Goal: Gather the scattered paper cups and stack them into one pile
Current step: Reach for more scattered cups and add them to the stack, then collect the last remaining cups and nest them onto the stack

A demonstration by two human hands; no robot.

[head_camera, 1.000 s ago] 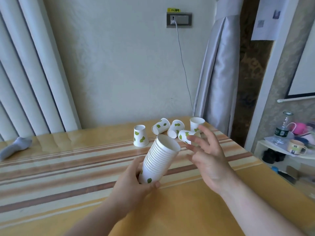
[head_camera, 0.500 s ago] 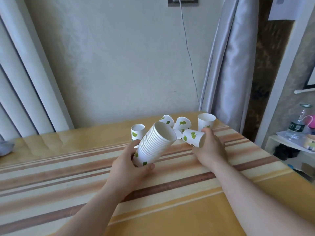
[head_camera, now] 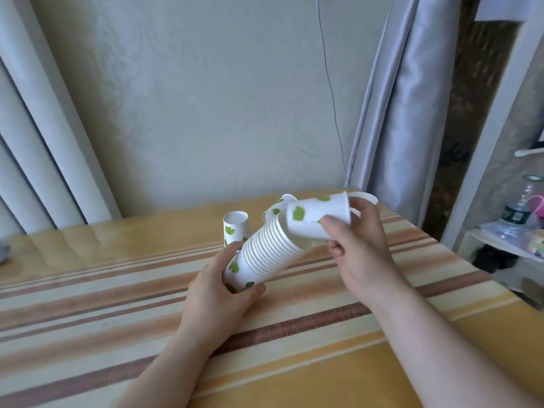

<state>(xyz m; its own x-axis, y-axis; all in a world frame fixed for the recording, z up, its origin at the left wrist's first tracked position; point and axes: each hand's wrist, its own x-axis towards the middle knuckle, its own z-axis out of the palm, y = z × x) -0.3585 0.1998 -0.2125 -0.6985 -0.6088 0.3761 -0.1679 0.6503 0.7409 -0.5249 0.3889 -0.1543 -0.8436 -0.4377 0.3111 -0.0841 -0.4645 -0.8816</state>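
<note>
My left hand grips the base of a tilted stack of white paper cups with green leaves, its open mouth pointing up and right. My right hand holds a single paper cup on its side, its bottom end at the stack's mouth. One cup stands upside down on the table behind the stack. Another cup lies on its side farther back, partly hidden. A cup rim shows behind my right fingers.
The table has a yellow cloth with brown and cream stripes. A wall and a cable are behind it, with curtains left and right. A low white shelf with a bottle stands at the right beyond the table edge.
My right hand has picked a cup off the table and brought it left to the mouth of the stack. The camera has tilted down and closer.
</note>
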